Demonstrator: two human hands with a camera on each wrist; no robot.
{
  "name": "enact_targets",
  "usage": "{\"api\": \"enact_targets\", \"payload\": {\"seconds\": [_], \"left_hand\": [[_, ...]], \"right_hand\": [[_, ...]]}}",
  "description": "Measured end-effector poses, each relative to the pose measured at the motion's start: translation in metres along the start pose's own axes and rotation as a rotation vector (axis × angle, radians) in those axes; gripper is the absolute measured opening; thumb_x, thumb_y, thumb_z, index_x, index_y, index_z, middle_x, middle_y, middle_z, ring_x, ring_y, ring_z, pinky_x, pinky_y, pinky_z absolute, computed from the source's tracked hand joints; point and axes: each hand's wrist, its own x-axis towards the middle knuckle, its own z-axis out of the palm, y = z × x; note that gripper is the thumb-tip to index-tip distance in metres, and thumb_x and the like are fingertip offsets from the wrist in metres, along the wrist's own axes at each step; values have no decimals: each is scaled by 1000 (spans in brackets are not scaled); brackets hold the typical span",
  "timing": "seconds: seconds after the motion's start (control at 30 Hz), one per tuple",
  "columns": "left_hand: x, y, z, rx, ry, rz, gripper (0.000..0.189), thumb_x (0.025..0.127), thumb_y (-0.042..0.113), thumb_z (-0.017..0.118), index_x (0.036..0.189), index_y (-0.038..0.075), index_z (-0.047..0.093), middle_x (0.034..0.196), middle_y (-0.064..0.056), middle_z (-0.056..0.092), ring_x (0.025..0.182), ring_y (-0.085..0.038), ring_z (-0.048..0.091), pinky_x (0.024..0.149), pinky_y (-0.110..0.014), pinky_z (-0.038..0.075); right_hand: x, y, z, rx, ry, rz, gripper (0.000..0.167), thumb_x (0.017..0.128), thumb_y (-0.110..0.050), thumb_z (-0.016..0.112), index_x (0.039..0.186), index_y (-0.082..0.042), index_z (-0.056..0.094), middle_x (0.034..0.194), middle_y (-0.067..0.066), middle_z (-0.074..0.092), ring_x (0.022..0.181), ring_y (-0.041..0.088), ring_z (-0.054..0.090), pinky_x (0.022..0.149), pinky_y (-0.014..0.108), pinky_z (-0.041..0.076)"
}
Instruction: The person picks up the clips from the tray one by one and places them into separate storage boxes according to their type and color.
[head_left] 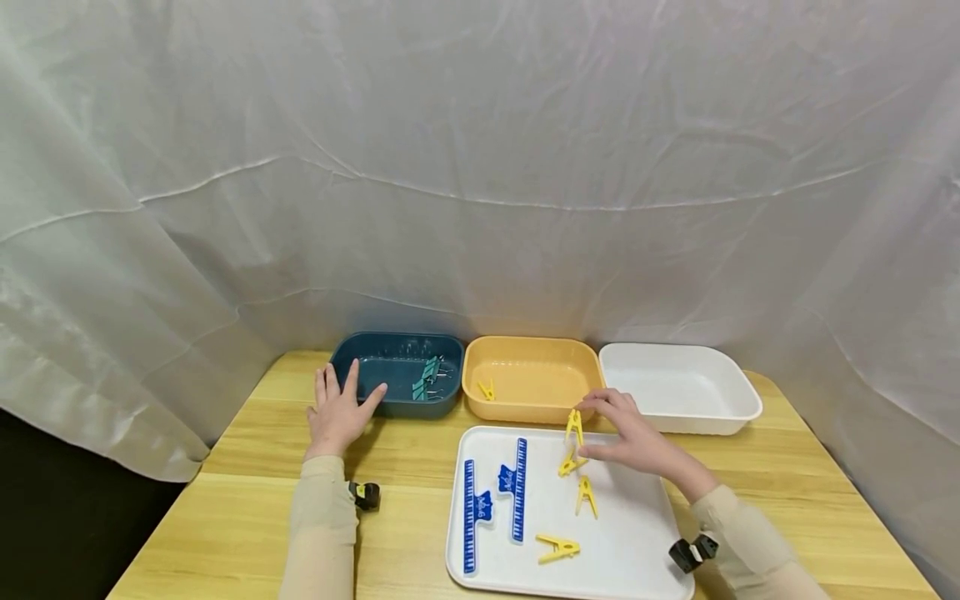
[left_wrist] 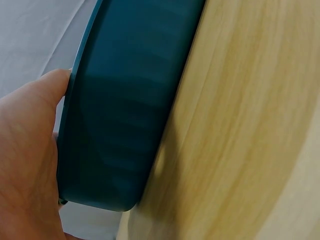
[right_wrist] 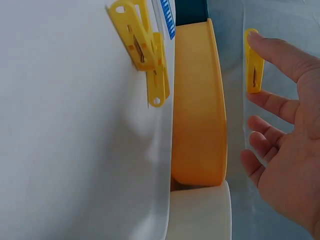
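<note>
My right hand (head_left: 630, 437) pinches a yellow clothespin (right_wrist: 255, 62) between thumb and index finger, above the far edge of a white tray (head_left: 630, 542). The other fingers are loosely bent. Beneath it on the tray lie a yellow clothespin (head_left: 572, 463), another yellow clothespin (head_left: 587, 497) and, nearer the front, a third yellow clothespin (head_left: 557, 548). My left hand (head_left: 339, 417) has its fingers spread at the left front rim of a dark teal bin (left_wrist: 125, 110); in the left wrist view the thumb touches that rim.
Two blue keyboard-patterned clips, one (head_left: 470, 517) farther left and one (head_left: 518, 492), lie on the tray. Teal clips (head_left: 426, 379) sit in the teal bin. A yellow-orange bin (head_left: 532, 412) holds one yellow clothespin (head_left: 487, 390). At right stands a white bin (head_left: 697, 423); behind hangs a grey curtain (head_left: 480, 167).
</note>
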Motion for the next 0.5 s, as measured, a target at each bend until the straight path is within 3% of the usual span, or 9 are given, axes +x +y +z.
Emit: {"api": "enact_targets", "payload": {"seconds": [0.2,0.5], "left_hand": [[0,0,0,-12,2,0,86,94,69,38,159,24,5,162,-20,-16,149,-40,-19,108,-79,8],[1,0,0,-16,8,-2,86,94,67,40,159,23,5,163,-21,-13,149,-40,-20,108,-78,8]], "right_hand": [[9,-4,3,13,-5,38,56,78,-31,82,128,-14,61,136,11,47,123,29,37,97,54,41],[24,-3,10,2,-3,22,56,78,-35,81,126,-15,61,136,11,48,124,30,38,100,55,40]]}}
